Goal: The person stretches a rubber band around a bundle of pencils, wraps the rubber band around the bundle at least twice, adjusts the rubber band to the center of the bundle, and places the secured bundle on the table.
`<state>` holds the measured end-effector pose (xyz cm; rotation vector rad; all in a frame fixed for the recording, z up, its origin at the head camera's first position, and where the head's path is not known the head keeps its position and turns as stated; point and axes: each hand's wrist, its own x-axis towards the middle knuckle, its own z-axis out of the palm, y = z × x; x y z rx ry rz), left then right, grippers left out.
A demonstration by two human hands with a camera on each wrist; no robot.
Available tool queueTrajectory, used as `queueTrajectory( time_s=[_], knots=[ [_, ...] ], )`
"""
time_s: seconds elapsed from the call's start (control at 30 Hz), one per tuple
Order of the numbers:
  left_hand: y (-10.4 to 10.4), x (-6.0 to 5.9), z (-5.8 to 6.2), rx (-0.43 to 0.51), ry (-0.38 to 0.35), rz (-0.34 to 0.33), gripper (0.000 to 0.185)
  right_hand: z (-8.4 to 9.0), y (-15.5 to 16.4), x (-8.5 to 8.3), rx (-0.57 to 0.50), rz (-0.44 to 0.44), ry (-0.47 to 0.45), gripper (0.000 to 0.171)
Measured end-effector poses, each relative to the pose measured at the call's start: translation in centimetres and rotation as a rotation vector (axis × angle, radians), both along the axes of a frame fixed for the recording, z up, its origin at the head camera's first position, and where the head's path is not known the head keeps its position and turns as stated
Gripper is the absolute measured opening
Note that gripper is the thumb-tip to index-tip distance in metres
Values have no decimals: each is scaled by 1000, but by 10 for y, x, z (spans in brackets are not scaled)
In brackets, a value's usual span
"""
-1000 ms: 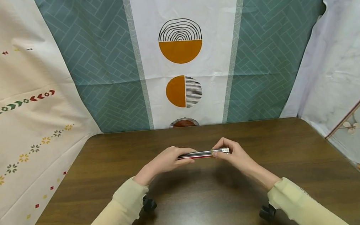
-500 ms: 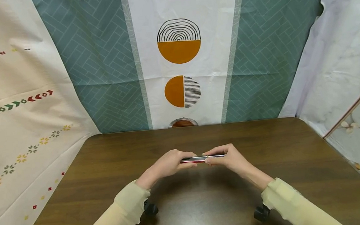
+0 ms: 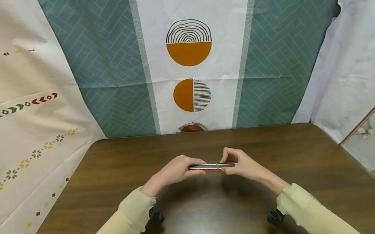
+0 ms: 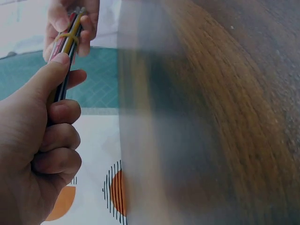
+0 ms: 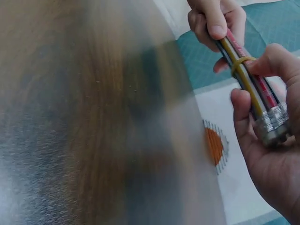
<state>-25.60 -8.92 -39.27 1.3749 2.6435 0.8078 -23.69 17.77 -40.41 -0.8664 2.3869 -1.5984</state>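
Observation:
A bundle of pencils (image 3: pixel 209 167), red, yellow and dark, is held level above the table. My left hand (image 3: pixel 175 170) grips one end, its thumb lying along the pencils and its fingers curled under. A yellow rubber band (image 5: pixel 236 65) circles the bundle between the two hands. The right hand (image 3: pixel 243 164) has its thumb and fingertips on either side of the bundle, close beside the band. Silvery ferrules (image 5: pixel 272 119) at the pencils' ends point into the right palm in the right wrist view. In the left wrist view, the left hand (image 4: pixel 42 122) hides the opposite ends.
Below the hands spreads a dark brown wooden table (image 3: pixel 196 213). Patterned cloths hang round it: a green and white one (image 3: pixel 114 82) behind, a cream one (image 3: pixel 24 127) at the left and a marbled one (image 3: pixel 362 90) at the right. Black wrist cameras (image 3: pixel 156 216) hang under the sleeves.
Both hands and the bundle have come down slightly. The right hand moved left along the pencils, then back right a little. The rubber band now sits closer to the left hand.

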Motion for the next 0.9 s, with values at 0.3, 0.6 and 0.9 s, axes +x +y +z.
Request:
queueTrajectory(
  time_s=[0.3,0.6,0.9],
  knots=[
    [2,-1,1,14,-53,-24,23,3,-7,1,-50,3,-93,14],
    [4,0,-1,27,-62,-43,21,4,-8,6,-63,-23,-150,18],
    [7,1,-2,-8,-37,-37,24,5,-7,9,95,-28,-211,48]
  ],
)
